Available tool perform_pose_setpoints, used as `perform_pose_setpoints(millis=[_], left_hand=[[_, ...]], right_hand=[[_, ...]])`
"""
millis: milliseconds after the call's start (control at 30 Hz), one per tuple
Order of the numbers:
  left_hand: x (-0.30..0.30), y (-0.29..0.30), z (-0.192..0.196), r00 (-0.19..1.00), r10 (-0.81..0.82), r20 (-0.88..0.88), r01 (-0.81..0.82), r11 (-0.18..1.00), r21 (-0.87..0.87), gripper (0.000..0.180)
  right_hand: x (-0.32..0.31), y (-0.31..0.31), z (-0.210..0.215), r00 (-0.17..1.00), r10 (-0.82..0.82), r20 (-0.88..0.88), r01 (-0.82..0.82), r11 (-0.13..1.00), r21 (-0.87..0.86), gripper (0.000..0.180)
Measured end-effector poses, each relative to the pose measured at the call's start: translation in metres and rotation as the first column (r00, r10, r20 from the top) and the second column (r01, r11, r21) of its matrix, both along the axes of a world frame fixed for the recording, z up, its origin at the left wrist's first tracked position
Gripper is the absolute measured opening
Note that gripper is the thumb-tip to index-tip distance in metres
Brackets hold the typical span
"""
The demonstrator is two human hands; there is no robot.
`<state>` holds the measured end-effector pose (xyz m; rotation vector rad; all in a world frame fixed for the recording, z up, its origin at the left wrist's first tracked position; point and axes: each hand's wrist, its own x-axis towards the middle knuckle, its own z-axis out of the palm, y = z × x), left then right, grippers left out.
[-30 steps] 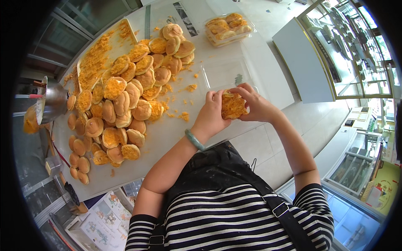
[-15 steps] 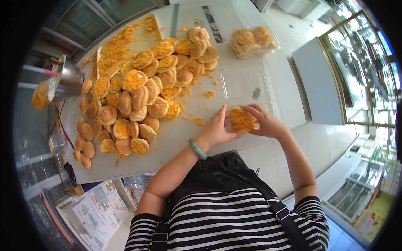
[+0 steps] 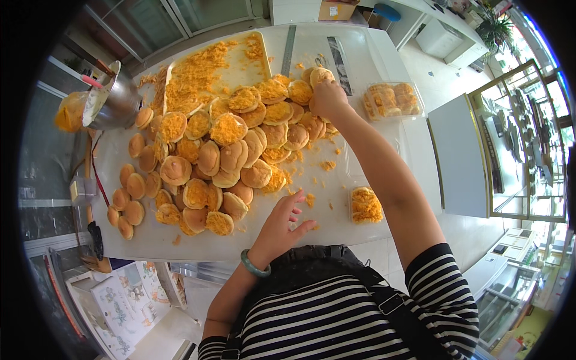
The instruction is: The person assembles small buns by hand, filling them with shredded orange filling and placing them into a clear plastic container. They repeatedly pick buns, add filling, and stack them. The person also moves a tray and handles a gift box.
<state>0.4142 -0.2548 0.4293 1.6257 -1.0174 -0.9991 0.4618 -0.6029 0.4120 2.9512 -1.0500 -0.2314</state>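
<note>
Golden round buns point(image 3: 234, 157), many coated with orange shreds, lie in a heap across the table. My right hand point(image 3: 330, 99) reaches over the heap's far right end, its fingers closed on a bun point(image 3: 321, 76); the fingertips are partly hidden. My left hand point(image 3: 279, 228) hovers in front of the heap's right side, fingers apart and holding nothing. To its right stands a clear plastic box point(image 3: 353, 217) with a shred-coated bun point(image 3: 365, 206) in it. The box's lid lies folded back behind it, partly covered by my right forearm.
A filled clear box point(image 3: 393, 101) stands at the far right. Behind the heap is a cream tray point(image 3: 261, 54) of orange shreds. A metal bowl point(image 3: 117, 99) sits at the left edge. A metal ruler point(image 3: 289, 51) lies at the back, and loose crumbs point(image 3: 327, 165) dot the tabletop.
Both hands have left the bun in the clear box. My right hand has gone far forward to a bun at the heap's end; my left has moved back leftward, opened. The view has shifted too.
</note>
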Motion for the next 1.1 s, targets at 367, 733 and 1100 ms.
perform_pose_setpoints(millis=[367,733,1100], left_hand=[[0.011,-0.035,-0.020,0.902,0.237,-0.361,-0.320,0.929,-0.189,0.095],[0.014,-0.007,-0.020,0.913,0.122,0.390,-0.065,0.985,-0.157,0.089],[0.005,-0.005,-0.052,0.820,0.043,0.570,0.017,0.995,-0.100,0.041]], right_hand=[[-0.146,0.122,0.013,0.702,-0.646,0.298,-0.449,-0.077,0.890,0.047],[-0.173,0.161,0.012,0.830,0.062,0.554,-0.481,0.581,0.656,0.055],[-0.094,0.023,0.009,0.783,0.092,0.615,-0.155,0.987,0.051,0.041]])
